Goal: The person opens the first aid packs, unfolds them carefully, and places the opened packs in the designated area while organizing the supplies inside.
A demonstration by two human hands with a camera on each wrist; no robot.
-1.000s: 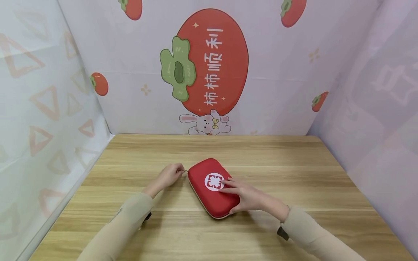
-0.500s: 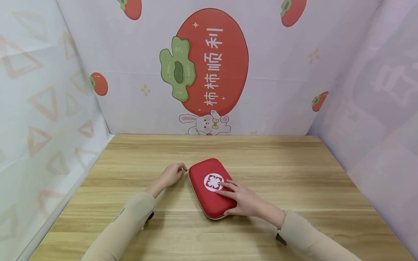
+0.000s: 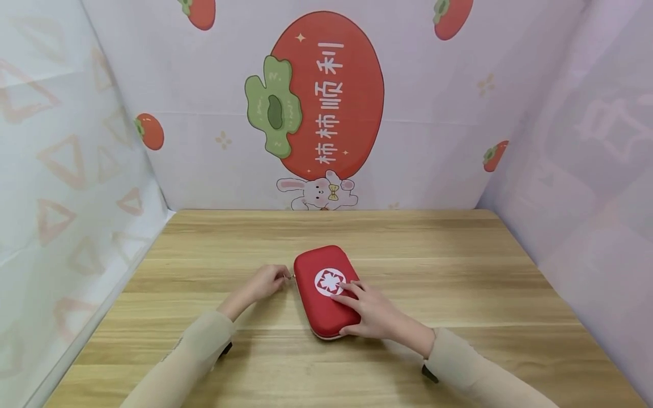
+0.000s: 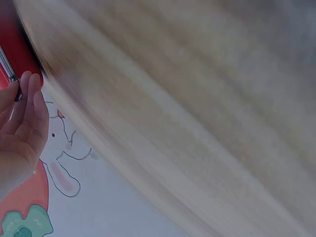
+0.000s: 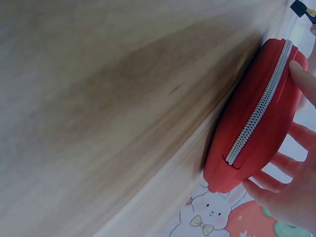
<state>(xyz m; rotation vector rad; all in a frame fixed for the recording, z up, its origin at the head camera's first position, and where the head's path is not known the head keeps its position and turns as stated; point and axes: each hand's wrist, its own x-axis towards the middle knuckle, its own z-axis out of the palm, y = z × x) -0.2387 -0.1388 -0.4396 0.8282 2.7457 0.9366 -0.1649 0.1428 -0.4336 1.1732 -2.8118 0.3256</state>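
Note:
A red zippered first-aid case (image 3: 316,306) with a white round emblem lies on the wooden table, slightly turned. At its left side my left hand (image 3: 269,281) pinches the metal zipper pull (image 4: 18,91) between thumb and fingers, a little below the far left corner. My right hand (image 3: 376,313) holds the case from the right, fingers spread over the top near the emblem and thumb at the near end. In the right wrist view, silver zipper teeth (image 5: 259,108) run closed along the side, and the thumb (image 5: 302,81) presses close by them.
The wooden table (image 3: 449,272) reaches back to a white backdrop (image 3: 428,164) printed with persimmons and a rabbit. Pale patterned sheets (image 3: 76,141) hang at the left and right sides. Dark wrist devices (image 3: 429,374) show under both sleeves.
My left hand has drawn the zipper pull slightly toward me along the left side. The case has turned a little straighter, and my right hand has shifted left with it.

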